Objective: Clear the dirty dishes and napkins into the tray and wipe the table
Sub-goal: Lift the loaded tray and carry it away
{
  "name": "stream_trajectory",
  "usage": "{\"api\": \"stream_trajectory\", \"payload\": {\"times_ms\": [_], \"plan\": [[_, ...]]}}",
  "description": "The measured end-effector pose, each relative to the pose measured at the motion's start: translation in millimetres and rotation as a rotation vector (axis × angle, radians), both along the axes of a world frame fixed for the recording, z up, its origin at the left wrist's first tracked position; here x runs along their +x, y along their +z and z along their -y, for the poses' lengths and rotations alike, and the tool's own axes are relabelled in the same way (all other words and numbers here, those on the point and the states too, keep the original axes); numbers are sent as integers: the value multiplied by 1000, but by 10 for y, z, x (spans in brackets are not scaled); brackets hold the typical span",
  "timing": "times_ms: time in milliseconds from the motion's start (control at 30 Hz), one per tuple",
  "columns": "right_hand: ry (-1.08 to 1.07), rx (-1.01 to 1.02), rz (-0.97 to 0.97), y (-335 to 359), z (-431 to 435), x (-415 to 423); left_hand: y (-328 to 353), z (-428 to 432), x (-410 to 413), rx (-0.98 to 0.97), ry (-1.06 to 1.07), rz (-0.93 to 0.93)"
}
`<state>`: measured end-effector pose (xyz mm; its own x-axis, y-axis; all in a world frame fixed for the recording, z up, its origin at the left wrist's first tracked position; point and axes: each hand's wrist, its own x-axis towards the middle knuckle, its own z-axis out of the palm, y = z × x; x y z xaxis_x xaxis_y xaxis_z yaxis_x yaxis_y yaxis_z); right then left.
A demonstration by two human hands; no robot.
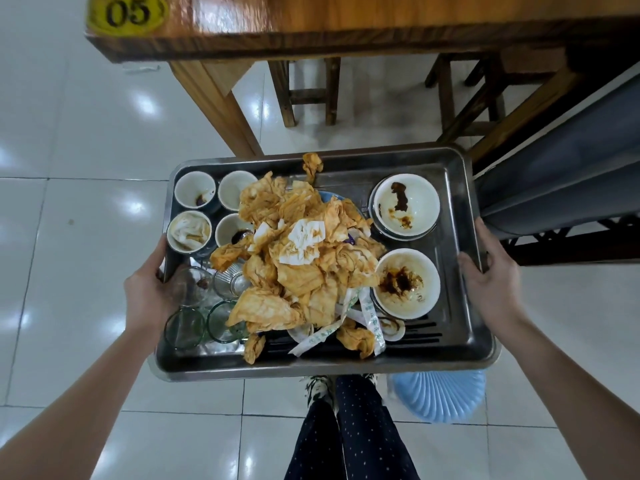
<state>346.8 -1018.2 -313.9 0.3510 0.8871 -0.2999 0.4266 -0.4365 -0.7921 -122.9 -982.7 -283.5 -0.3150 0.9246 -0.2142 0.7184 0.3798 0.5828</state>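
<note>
Filling the middle of the frame, the steel tray (311,370) hangs over the tiled floor (86,202), heaped centrally with orange-stained napkins (298,258). Four small white cups (194,190) sit at its upper left, clear glasses (183,327) at lower left, and two sauce-smeared bowls (405,206) at right. The left hand (149,292) and right hand (491,282) grip its opposite short rims, fingers (485,237) curled round the metal. The wooden surface (346,26) runs across the top.
</note>
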Motion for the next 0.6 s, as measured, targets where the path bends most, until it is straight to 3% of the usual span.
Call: {"api": "stream_trajectory", "payload": {"times_ms": [333, 600], "plan": [[-9, -15, 20, 1114, 286, -10, 1172, 396, -142, 3, -84, -107], [0, -9, 59, 2129, 607, -14, 2154, 582, -145, 84, -110, -56]]}}
